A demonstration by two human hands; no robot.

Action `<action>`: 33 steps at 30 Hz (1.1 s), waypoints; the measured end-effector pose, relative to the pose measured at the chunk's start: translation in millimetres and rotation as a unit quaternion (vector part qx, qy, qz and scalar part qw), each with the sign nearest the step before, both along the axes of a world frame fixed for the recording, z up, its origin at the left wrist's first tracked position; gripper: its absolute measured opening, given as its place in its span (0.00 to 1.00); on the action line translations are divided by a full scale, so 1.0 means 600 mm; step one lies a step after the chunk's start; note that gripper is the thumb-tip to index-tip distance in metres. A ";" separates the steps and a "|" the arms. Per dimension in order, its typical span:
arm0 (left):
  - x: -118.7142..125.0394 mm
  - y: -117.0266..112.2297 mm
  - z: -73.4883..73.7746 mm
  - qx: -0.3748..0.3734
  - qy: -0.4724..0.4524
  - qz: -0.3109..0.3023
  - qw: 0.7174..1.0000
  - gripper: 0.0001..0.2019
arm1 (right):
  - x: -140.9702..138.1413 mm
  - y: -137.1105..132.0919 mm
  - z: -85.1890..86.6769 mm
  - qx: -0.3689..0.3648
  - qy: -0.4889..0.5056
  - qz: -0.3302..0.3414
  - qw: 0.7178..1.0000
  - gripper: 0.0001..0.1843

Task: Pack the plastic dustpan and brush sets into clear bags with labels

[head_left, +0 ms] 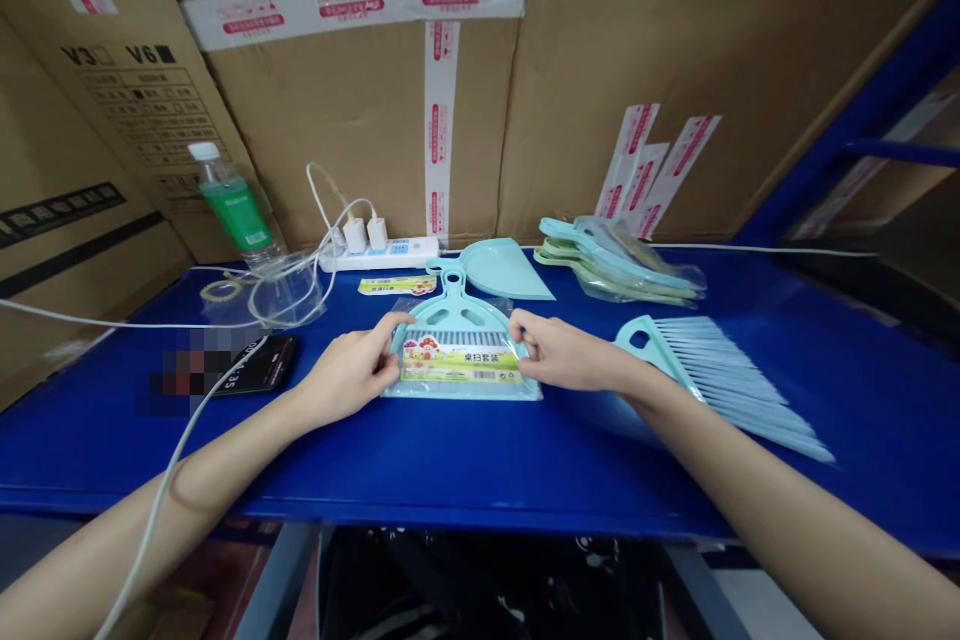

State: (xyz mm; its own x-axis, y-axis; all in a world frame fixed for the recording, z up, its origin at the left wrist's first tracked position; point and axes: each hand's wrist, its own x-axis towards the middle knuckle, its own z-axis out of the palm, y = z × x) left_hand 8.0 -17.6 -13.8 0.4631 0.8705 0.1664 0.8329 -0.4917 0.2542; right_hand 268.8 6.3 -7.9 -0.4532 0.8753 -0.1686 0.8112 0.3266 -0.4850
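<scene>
A light blue dustpan and brush set in a clear bag lies in front of me, with a printed card over the bristles and the handle sticking out at the top. My left hand is closed on the left edge of the set, thumb and fingers bent around it. On the right edge, my right hand pinches the bag and rim with curled fingers. Behind the set is a loose light blue dustpan. A loose light blue brush lies to the right, near my right forearm.
Several bagged sets are stacked at the back right. A loose printed card lies near a power strip with white cables. A bottle and a phone are on the left. Cardboard walls the blue table's back.
</scene>
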 end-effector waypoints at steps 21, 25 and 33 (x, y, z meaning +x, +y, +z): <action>0.000 -0.004 0.008 -0.021 -0.026 0.022 0.999 0.20 | 0.007 0.009 -0.004 -0.099 0.197 -0.028 0.975 0.10; 0.001 -0.008 0.012 -0.032 -0.059 0.006 0.998 0.21 | 0.012 0.009 0.000 -0.144 0.267 -0.042 0.952 0.12; 0.005 -0.015 0.016 -0.038 -0.097 0.004 0.995 0.19 | 0.019 0.015 -0.007 -0.129 0.265 -0.024 0.955 0.12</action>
